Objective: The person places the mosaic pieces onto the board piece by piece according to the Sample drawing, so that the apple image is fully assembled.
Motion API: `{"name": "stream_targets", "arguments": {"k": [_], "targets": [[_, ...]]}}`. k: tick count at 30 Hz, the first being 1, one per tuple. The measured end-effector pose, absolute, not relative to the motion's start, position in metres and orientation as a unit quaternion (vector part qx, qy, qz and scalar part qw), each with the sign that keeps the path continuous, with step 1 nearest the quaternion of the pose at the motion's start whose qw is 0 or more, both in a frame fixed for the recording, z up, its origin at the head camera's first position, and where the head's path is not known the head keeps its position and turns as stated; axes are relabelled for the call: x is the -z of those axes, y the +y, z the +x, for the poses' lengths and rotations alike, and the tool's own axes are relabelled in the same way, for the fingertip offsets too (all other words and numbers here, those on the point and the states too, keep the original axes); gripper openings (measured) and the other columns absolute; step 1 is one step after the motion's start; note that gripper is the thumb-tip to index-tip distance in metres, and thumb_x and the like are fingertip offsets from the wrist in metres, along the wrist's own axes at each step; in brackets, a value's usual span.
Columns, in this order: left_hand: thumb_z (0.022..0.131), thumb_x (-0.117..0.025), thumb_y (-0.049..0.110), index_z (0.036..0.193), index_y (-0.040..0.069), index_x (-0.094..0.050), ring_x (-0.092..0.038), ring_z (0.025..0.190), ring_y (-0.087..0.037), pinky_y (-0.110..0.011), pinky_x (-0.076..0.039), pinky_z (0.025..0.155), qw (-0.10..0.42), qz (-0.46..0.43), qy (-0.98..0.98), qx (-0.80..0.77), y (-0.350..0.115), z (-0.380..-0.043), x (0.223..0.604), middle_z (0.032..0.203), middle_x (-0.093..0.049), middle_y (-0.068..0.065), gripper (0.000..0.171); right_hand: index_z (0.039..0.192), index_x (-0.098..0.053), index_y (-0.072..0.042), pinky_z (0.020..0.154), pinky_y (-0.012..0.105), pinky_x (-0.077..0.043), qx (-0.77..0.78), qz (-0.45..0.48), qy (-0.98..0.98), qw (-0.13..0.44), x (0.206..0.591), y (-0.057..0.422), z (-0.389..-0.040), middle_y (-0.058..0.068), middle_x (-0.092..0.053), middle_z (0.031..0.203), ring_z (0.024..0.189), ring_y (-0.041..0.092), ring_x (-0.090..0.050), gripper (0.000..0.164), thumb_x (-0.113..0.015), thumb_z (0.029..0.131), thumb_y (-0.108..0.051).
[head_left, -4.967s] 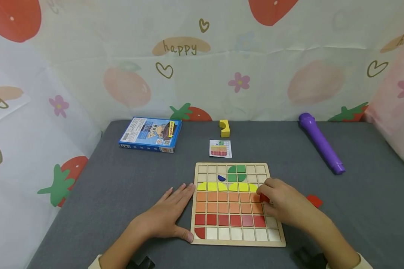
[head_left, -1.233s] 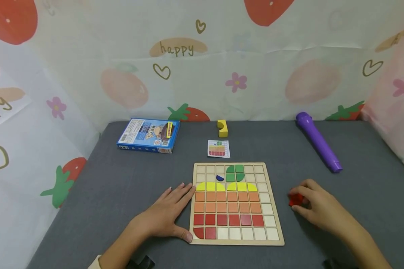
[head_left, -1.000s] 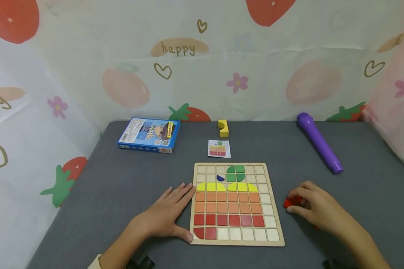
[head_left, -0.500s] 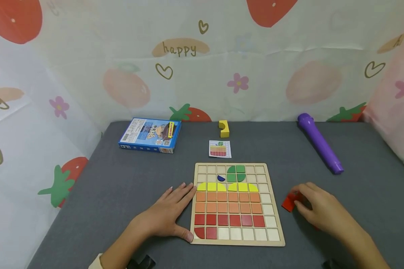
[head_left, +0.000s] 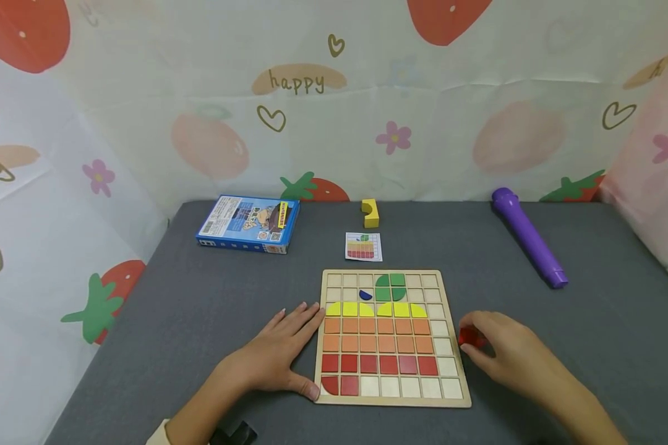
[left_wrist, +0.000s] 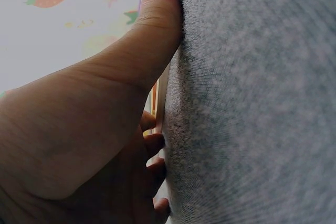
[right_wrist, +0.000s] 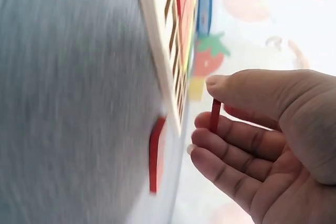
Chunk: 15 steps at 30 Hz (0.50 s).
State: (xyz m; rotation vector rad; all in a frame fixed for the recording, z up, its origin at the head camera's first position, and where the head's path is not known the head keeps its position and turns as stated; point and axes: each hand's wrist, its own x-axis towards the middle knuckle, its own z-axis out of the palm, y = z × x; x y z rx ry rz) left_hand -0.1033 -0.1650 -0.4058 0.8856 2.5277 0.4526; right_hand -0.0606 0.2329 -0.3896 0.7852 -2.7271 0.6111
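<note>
My left hand [head_left: 275,355] lies flat with fingers spread, its fingertips and thumb at the left edge of a wooden grid board [head_left: 392,405]. Just off the board's right edge, my right hand [head_left: 509,352] pinches a red tile [right_wrist: 215,116] between thumb and fingers. More red [right_wrist: 249,116] shows behind the thumb, inside the hand. Another red tile [right_wrist: 156,156] appears by the board's corner in the right wrist view; the hand hides it in the head view. Rows of red, orange and yellow tiles, a green leaf shape [head_left: 391,287] and a dark blue piece [head_left: 365,295] fill part of the grid.
Behind the board are a small pattern card [head_left: 363,247] and a yellow notched block [head_left: 370,213]. A blue box [head_left: 248,224] stands at the back left. To the right lies a purple microphone-shaped stick [head_left: 529,238]. A printed curtain [head_left: 323,136] hangs behind the grey table.
Since the oldest frame, a second red tile has appeared in the bottom row. My right hand went right among red tiles, then came back left to the board's edge. The left hand stayed put.
</note>
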Motion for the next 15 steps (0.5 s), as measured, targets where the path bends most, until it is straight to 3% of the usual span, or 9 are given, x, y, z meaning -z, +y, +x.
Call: {"name": "stream_targets", "arguments": {"k": [5,15], "targets": [[0.070,-0.070,0.078,0.163,0.016,-0.014,-0.005,0.153,-0.027,-0.055,-0.004,0.119,0.213,0.317,0.910,-0.163,-0.164,-0.103,0.405,0.167,-0.012,-0.005,0.125,0.096,-0.070,-0.015,0.068,0.030,-0.053,-0.217,0.324,-0.913,0.121,0.390,0.210,-0.054,-0.011,-0.063,0.090,0.083,0.009,-0.057,0.032,-0.089,0.072,-0.005],[0.070,-0.070,0.077,0.163,0.016,-0.014,-0.005,0.153,-0.027,-0.054,-0.003,0.119,0.218,0.315,0.909,-0.162,-0.164,-0.103,0.405,0.168,-0.011,-0.004,0.124,0.090,-0.068,-0.017,0.068,0.020,-0.049,-0.251,0.419,-0.866,0.110,0.391,0.156,-0.049,-0.011,-0.060,0.085,0.078,0.007,-0.055,0.028,-0.086,0.074,-0.003]]}}
